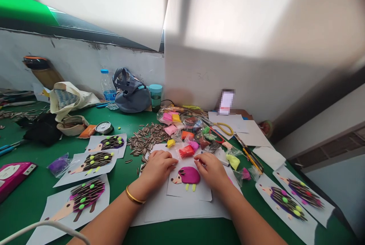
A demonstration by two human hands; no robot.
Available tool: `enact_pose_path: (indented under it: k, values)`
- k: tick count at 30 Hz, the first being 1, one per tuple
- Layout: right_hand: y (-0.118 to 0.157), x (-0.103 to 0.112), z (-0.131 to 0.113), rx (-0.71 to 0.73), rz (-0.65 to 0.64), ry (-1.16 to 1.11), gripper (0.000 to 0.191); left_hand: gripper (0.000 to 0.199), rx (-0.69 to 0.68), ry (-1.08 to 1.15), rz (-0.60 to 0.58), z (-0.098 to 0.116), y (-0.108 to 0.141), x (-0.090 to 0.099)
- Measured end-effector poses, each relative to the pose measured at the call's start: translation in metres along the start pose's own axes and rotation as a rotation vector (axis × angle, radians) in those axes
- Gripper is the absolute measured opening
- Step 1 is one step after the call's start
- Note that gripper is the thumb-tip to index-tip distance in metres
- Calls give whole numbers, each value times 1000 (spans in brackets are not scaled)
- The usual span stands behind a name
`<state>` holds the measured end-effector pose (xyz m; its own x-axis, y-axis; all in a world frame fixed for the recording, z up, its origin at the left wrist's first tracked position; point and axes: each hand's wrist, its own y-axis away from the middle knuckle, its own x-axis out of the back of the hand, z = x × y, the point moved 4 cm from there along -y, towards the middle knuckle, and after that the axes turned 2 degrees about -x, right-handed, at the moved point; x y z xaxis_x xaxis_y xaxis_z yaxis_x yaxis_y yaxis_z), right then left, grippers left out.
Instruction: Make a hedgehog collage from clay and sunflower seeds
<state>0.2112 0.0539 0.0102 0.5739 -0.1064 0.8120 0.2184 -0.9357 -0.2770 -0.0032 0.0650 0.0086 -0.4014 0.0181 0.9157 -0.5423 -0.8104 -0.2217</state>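
On a small white sheet point(188, 193) in front of me is a clay hedgehog point(191, 175) with a magenta body, a pale face and yellow-green legs. A few sunflower seeds are set behind its face. My left hand point(159, 165) rests at the sheet's upper left, fingers bent and drawn together; whatever the fingertips hold is hidden. At the upper right, my right hand point(211, 169) has its thumb and forefinger slightly apart, with nothing visible between them. A packet of red clay point(186, 151) lies just beyond the fingertips. The sunflower seed pile point(148, 138) is beyond my left hand.
Seed-covered hedgehog pictures lie left point(85, 195) and right point(285, 201). Clay packets, scissors point(224, 128) and a cutter knife point(248, 152) crowd the back right. Behind stand a water bottle point(107, 87), a grey-blue bag point(132, 97) and a teal-lidded cup point(156, 97). A white cable point(51, 224) crosses the lower left.
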Motion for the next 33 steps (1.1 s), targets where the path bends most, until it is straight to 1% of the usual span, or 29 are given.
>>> enact_pose_path:
  k: [3,6,8,10,15,19,22,26,30,33]
  values:
    - [-2,1,7,-25,1,-8,17,22,95,-8,50,-12,-2,6]
    - [-2,1,9,-36,-4,-11,17,22,248,-98,115,-27,-4,17]
    - [-3,-1,9,-33,-7,-14,16,22,337,-169,126,-34,-7,22]
    - [-3,-2,9,-24,-3,-20,16,24,394,-231,111,-36,-13,26]
    - [-2,-4,9,-5,3,-44,14,27,462,-372,50,-38,-35,25]
    - [-1,-3,7,3,0,-51,14,26,508,-398,17,-46,-47,22]
    - [-1,-3,6,10,1,-53,14,26,518,-389,15,-49,-48,20]
    - [-1,-4,6,17,2,-44,14,27,523,-366,18,-49,-46,20]
    - [0,-2,3,19,3,-55,14,28,542,-329,42,-46,-45,28]
    - [3,2,-3,25,28,-79,15,26,514,-281,63,-34,-43,36]
